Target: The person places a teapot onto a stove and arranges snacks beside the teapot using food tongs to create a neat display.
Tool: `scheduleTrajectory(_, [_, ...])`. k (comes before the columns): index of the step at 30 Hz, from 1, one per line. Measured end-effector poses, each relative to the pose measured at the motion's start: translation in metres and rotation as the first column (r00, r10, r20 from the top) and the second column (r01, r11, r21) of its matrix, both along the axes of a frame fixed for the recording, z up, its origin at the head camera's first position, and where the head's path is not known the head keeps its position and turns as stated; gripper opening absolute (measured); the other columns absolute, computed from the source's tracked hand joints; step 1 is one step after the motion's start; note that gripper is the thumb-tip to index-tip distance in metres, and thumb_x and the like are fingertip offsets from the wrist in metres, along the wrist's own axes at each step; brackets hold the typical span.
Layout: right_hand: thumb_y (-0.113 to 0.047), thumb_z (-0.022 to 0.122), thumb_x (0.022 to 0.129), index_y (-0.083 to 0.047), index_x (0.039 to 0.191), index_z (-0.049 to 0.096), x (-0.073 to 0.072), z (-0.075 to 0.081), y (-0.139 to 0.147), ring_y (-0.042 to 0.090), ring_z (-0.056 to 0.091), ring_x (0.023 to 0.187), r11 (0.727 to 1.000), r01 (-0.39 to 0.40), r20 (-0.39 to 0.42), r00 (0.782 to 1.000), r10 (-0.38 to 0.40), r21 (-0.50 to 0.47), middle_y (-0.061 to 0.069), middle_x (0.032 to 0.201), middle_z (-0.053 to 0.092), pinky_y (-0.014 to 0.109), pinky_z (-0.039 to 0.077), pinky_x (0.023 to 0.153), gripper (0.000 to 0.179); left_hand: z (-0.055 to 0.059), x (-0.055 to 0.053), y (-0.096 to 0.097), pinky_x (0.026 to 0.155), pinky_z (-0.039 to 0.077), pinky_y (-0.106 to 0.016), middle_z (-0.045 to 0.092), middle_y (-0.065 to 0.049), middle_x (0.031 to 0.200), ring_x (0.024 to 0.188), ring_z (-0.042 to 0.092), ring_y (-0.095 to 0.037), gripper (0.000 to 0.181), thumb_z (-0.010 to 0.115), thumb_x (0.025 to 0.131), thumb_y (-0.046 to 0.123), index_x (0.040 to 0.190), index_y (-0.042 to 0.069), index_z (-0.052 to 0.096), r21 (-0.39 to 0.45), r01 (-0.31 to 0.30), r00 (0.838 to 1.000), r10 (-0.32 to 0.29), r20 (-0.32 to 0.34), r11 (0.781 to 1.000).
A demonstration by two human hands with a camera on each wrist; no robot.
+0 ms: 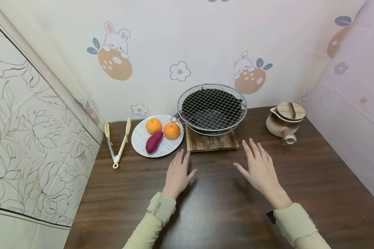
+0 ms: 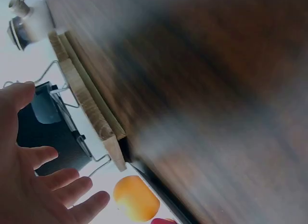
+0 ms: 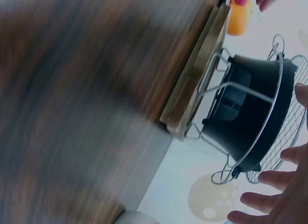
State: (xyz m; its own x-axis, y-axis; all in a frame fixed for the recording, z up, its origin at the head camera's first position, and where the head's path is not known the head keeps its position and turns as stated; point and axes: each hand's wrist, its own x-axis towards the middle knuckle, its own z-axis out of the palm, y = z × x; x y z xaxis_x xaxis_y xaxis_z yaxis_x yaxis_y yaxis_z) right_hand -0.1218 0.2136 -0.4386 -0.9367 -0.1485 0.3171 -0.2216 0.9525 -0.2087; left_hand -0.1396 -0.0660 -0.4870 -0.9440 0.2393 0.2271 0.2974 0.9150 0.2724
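Observation:
My left hand (image 1: 177, 174) is held over the dark wooden table, fingers spread toward the plate and the grill, holding nothing. My right hand (image 1: 259, 168) reaches forward on the other side, fingers extended and also without anything in it. Beyond both hands stands a small black tabletop grill (image 3: 243, 108) in a wire stand, topped by a round wire mesh grate (image 1: 212, 107). It sits on a square wooden board (image 1: 202, 142). Nearest the left fingertips is a round checked plate (image 1: 138, 138) bearing two oranges (image 1: 171, 130) and a purple eggplant-shaped piece (image 1: 154, 142).
Tongs (image 1: 116, 152) with cream tips lie spread at the left. A clay teapot (image 1: 278, 126) with a wooden lid (image 1: 291, 110) and side handle stands at the back right. A patterned wall covering (image 1: 156, 52) rises right behind the grill.

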Motion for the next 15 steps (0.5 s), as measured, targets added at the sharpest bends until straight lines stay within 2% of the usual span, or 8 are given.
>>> scheduleTrajectory(4, [-0.043,0.067,0.087,-0.009,0.151,0.030,-0.007,0.001,0.008,0.050,0.034,0.135,1.000,0.024,-0.009,1.000,-0.024,-0.006,0.026,0.151,0.034,0.067,0.033,0.100,0.082,0.001,-0.012,0.000,0.107,0.042,-0.048,0.040,-0.023,0.149,0.135,0.045,-0.036,0.073,0.067,0.089,0.040,0.147,0.007,0.038,0.028,0.025,1.000,-0.025,0.007,0.999])
scheduleTrajectory(10, [-0.040,0.067,0.088,-0.007,0.150,0.030,-0.017,0.007,0.017,0.050,0.033,0.135,0.999,0.042,-0.006,0.999,-0.042,-0.011,0.026,0.151,0.033,0.068,0.033,0.100,0.079,0.004,-0.030,0.002,0.104,0.045,-0.048,0.038,-0.024,0.150,0.133,0.047,-0.037,0.072,0.067,0.089,0.038,0.147,0.005,0.038,0.052,0.036,0.997,-0.039,0.065,0.998])
scheduleTrajectory(15, [-0.038,0.067,0.088,-0.008,0.150,0.030,-0.025,0.008,0.023,0.050,0.033,0.135,0.999,0.046,-0.019,0.999,-0.046,-0.012,0.027,0.150,0.034,0.068,0.034,0.099,0.078,0.002,-0.044,0.002,0.101,0.047,-0.048,0.038,-0.025,0.149,0.129,0.050,-0.039,0.072,0.069,0.088,0.037,0.145,0.004,0.040,0.045,0.044,0.997,-0.047,0.062,0.998])
